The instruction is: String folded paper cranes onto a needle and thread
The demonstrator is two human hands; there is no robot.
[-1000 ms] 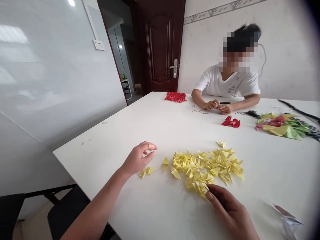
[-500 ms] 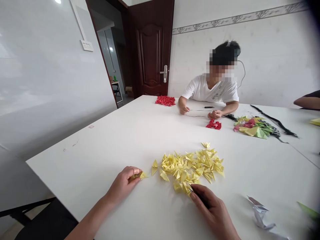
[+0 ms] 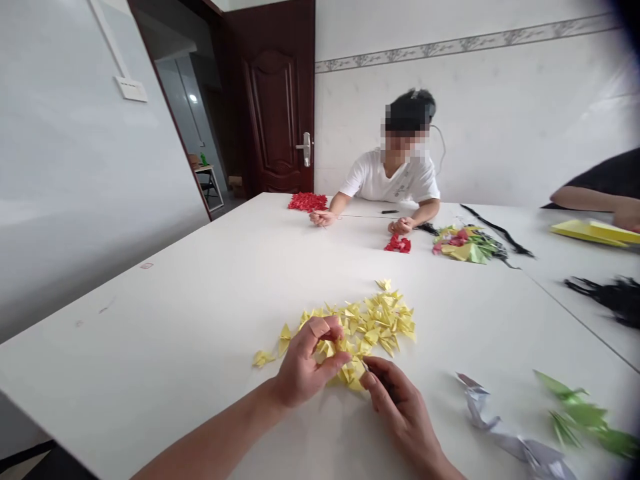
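Observation:
Many small folded yellow paper pieces [image 3: 373, 323] lie in a loose pile on the white table [image 3: 200, 313]. My left hand [image 3: 315, 363] is over the pile's near left part, thumb and fingers apart and curved, with yellow pieces showing between them; nothing is visibly gripped. One yellow piece [image 3: 263, 359] lies apart, to the left of that hand. At the pile's near edge, my right hand [image 3: 395, 397] is closed in a pinch around a thin dark tool, mostly hidden by the fingers, its tip close to the yellow paper.
Silver folded paper [image 3: 500, 423] and green folded paper [image 3: 583, 413] lie at the near right. Across the table a person in white [image 3: 393, 177] holds a thread near red pieces [image 3: 399, 244]. Black strings [image 3: 607, 297] lie right, by another person's arm [image 3: 595, 199].
My left hand has let go of its yellow piece, which stays on the table, and has moved right over the pile. The view has turned right, showing more green paper and black strings.

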